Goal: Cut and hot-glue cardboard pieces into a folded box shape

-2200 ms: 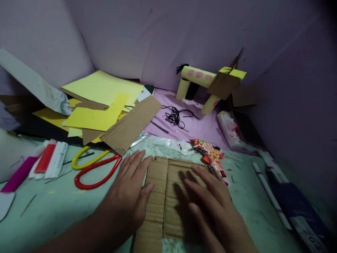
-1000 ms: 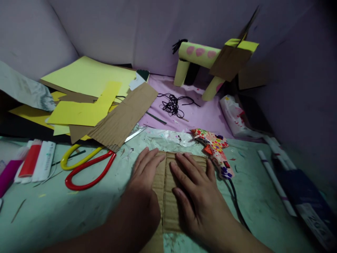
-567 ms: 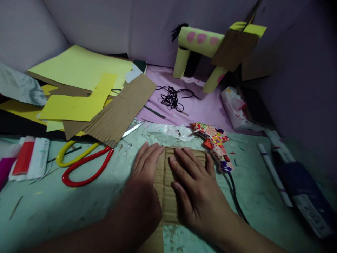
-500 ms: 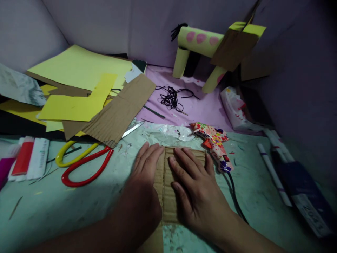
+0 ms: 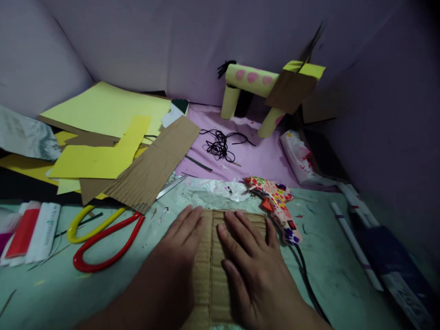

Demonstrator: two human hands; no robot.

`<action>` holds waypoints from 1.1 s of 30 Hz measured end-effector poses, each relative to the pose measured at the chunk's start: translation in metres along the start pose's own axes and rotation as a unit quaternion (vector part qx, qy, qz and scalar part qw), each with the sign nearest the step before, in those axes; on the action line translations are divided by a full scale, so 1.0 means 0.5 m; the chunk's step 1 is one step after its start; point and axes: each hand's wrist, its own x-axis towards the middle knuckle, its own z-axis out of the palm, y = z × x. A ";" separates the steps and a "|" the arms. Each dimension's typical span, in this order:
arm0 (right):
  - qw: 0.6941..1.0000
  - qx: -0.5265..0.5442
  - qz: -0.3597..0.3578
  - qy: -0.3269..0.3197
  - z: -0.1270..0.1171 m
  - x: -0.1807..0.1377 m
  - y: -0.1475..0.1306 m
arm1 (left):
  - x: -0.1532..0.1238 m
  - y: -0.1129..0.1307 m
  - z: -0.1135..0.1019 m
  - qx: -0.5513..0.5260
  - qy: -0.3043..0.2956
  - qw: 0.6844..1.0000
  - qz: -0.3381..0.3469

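Two pieces of corrugated cardboard (image 5: 220, 279) meet along a straight seam on the table in front of me. My left hand (image 5: 172, 261) lies with fingers stretched out along the left piece; its thumb is hidden. Flat on the right piece rests my right hand (image 5: 256, 261), fingers spread. Neither hand grasps anything. Just beyond the right hand, a flower-patterned hot glue gun (image 5: 275, 199) lies on its side with its cable trailing toward me. To the left, scissors (image 5: 82, 266) with one red and one yellow handle lie partly under a cardboard strip (image 5: 154, 162).
Yellow paper (image 5: 96, 160) and other sheets pile up at the back left. A paper-tube animal (image 5: 252, 80) stands behind a tangle of black cord (image 5: 222, 145). White tubes (image 5: 44, 233) lie at the left; a marker (image 5: 355, 245) and a dark blue case (image 5: 388, 256) at the right.
The view has tilted up, so everything sits lower in the picture. My left hand has shifted slightly left, uncovering more of the left cardboard. The right hand stays flat in place.
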 end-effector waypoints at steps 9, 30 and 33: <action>1.000 0.011 -0.027 -0.005 0.000 0.003 0.007 | -0.008 -0.009 0.036 0.067 -0.008 0.996 0.057; 0.994 0.073 0.060 0.063 -0.008 0.024 0.017 | 0.033 0.009 -0.034 0.097 -0.014 0.993 -0.069; 0.990 0.069 0.092 0.080 0.000 0.033 0.010 | 0.046 0.000 -0.030 0.044 0.026 0.994 -0.101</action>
